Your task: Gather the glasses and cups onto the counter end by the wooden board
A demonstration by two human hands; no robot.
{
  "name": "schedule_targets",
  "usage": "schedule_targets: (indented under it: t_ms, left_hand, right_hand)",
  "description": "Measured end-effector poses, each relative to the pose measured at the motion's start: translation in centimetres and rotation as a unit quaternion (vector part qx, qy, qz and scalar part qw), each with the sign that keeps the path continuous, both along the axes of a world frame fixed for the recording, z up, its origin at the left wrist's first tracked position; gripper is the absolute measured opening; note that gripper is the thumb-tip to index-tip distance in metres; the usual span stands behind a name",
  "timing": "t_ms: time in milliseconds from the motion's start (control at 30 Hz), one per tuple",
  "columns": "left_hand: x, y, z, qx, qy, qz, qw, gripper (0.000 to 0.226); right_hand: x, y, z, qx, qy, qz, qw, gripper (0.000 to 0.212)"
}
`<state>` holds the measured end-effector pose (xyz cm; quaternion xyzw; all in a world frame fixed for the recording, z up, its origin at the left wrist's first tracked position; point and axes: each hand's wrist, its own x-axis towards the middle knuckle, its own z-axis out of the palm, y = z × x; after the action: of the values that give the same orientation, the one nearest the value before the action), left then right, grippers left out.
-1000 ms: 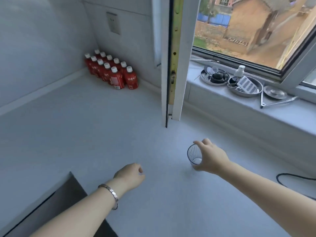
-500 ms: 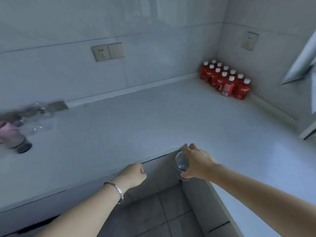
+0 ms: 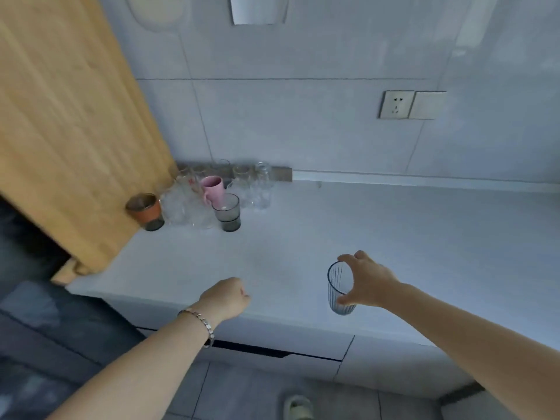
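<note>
Grey counter point(image 3: 363, 225) runs from the wall to its front edge, which passes under both hands. At its left end stands the wooden board point(image 3: 66, 122), cut off top and left. Beside it, cups and glasses point(image 3: 212, 198) cluster; the clear ones blur, count unreadable. Well apart, over the front edge: right hand point(image 3: 368, 281), fingers curled round ribbed glass point(image 3: 339, 287). Nearby, left hand point(image 3: 225, 297) fisted, holding nothing.

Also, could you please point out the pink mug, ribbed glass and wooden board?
pink mug point(image 3: 217, 190): head view, side wall.
ribbed glass point(image 3: 338, 287): head view, side wall.
wooden board point(image 3: 69, 131): head view, broad face.
</note>
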<state>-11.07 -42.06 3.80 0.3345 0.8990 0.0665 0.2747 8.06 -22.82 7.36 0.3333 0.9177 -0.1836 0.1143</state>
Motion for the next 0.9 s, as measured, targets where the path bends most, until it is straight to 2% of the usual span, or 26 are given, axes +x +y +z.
schedule_targets:
  t_ms: [100,200,333,500,700,767,900]
  left_hand:
    - [-5.2,-0.5,-0.8,-0.017,-0.007,0.033,0.999,0.023]
    - [-10.6,0.3,-1.3,-0.025,-0.015,0.054,0.998,0.009]
    - [-17.4,2.1,-1.4,-0.038,-0.027,0.068,0.997,0.009]
    - [-24.4,4.2,-1.0,-0.035,-0.032,0.078,0.996,0.012]
    - [-29.4,5.7,-1.6,-0.044,-0.039,0.041,0.997,0.011]
    - [-30.5,6.0,-1.9,-0.050,-0.039,0.011,0.998,0.023]
    - [-32.3,6.8,-2.2,-0.051,-0.048,-0.041,0.997,0.033]
  right_hand:
    - [-6.3,0.7,-1.3,-0.013,-0.002,0.011,1.000,0.090]
    - [-12.9,2.0,-3.1,-0.032,-0.002,0.015,0.999,0.089]
    - [-21.7,3.9,-5.0,-0.038,0.005,0.016,0.999,0.087]
    - [-30.8,5.6,-6.1,-0.016,0.034,-0.030,0.999,0.086]
    - [-35.9,6.0,-8.5,-0.052,0.012,-0.075,0.996,0.085]
    - [-36.7,5.9,-9.3,-0.052,0.012,-0.091,0.994,0.086]
    - [-37.5,5.1,-9.6,-0.084,0.028,-0.176,0.980,0.109]
